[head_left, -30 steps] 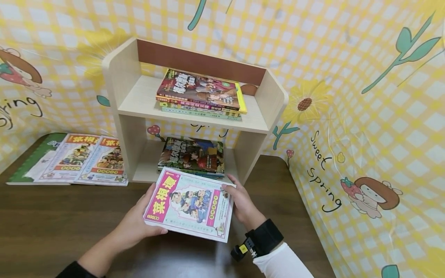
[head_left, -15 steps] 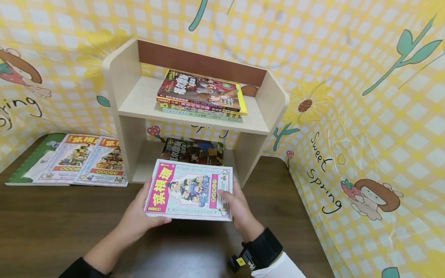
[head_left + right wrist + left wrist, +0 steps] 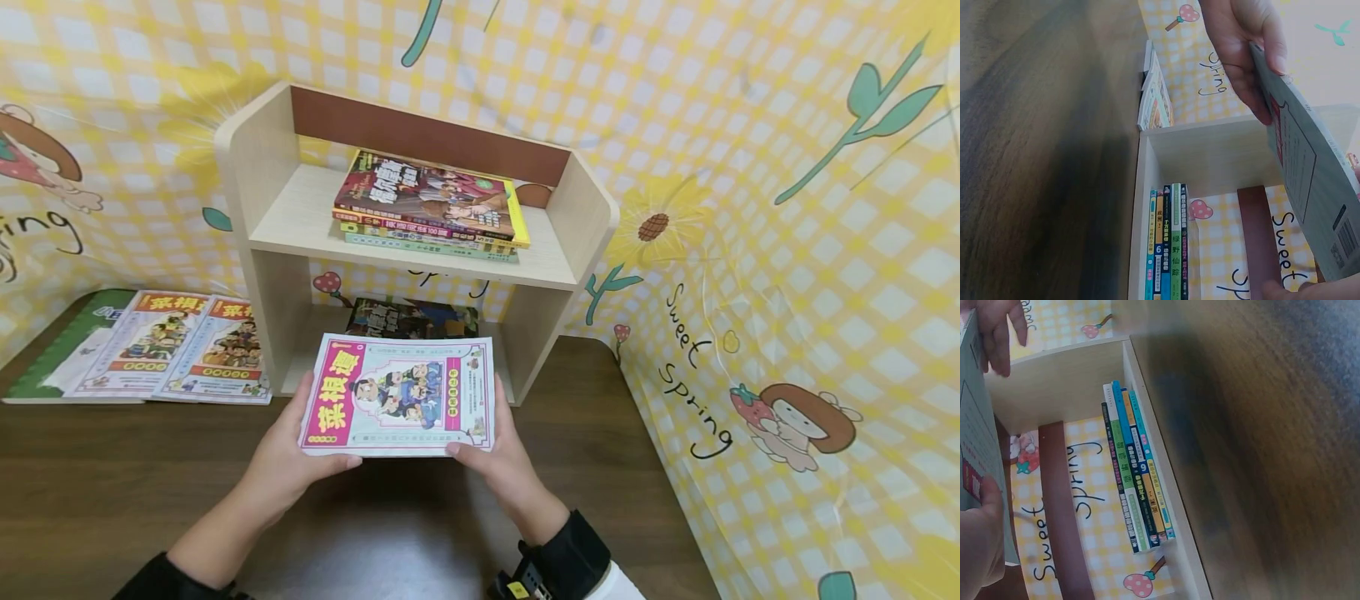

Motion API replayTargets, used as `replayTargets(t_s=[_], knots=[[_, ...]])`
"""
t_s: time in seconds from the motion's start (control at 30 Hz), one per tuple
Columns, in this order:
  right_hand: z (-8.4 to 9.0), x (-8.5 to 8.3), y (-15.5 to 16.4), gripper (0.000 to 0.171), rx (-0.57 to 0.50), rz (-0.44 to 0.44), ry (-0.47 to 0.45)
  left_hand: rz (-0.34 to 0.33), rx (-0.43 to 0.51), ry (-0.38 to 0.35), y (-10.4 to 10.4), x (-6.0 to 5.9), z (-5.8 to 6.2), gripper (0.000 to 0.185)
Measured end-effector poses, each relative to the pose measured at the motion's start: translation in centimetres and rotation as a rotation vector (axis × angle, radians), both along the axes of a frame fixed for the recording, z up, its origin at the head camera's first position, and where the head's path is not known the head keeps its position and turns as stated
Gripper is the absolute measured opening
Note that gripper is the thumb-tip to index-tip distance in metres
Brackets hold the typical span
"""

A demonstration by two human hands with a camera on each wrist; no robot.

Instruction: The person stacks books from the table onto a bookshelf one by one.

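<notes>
Head view: 1 book (image 3: 397,396) held level in front of the lower shelf, between both hands. Left hand (image 3: 281,458) pinches its left edge, right hand (image 3: 506,471) its right edge; thumbs at the near corners. Pink title band, yellow 菜根 plus a 3rd character I can't pin; pale blue cover, cartoon group.

Shelf unit (image 3: 258,179): pale wood-look boards, rounded side panels, brown back strip. Top tier: book stack (image 3: 431,204), glossy dark red-brown cover uppermost. Lower tier: another stack (image 3: 416,318), dark cover, mostly blocked by the held book. Left on the dark wood-grain surface (image 3: 112,475): 2 white books (image 3: 187,346) with 菜根 titles, partly over a green book (image 3: 71,350). Cloth backdrop (image 3: 780,275): yellow/white check, "Sweet Spring" print.

Left wrist view: lower stack shows 5 thin spines. Held book is edge-on at the frame's left, with a hand at either end.

Right wrist view: green-and-white spine reads 绿野仙踪, an orange one carries a "6". Held book's grey back has a barcode (image 3: 1346,236) near 1 corner.
</notes>
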State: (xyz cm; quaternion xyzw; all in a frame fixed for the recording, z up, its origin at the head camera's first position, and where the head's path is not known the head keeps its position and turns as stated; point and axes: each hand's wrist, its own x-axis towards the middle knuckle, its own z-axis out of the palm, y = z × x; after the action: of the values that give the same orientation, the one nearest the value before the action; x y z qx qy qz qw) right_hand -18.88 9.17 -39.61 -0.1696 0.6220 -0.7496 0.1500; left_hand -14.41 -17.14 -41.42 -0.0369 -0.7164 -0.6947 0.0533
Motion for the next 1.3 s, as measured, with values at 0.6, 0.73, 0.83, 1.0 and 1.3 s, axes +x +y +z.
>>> replayTargets(t_s=[0.6, 0.73, 0.83, 1.0, 1.3], knots=[[3.0, 1.1, 0.5, 0.123, -0.003, 0.069, 0.151, 0.057, -0.092, 0.046, 0.1, 1.7, 4.0, 0.121], [3.7, 0.9, 0.6, 0.122, -0.006, 0.076, 0.209, 0.061, -0.132, 0.057, 0.0, 1.8, 4.9, 0.121], [4.4, 0.8, 0.6, 0.121, 0.006, 0.072, 0.244, 0.064, -0.174, 0.065, -0.1, 1.7, 5.8, 0.121], [6.1, 0.2, 0.4, 0.121, -0.003, 0.062, 0.26, 0.057, -0.24, 0.073, -0.4, 1.0, 7.9, 0.12], [10.3, -1.8, 0.2, 0.12, 0.005, 0.008, 0.246, 0.03, -0.203, 0.151, -0.4, -1.4, 12.1, 0.115]])
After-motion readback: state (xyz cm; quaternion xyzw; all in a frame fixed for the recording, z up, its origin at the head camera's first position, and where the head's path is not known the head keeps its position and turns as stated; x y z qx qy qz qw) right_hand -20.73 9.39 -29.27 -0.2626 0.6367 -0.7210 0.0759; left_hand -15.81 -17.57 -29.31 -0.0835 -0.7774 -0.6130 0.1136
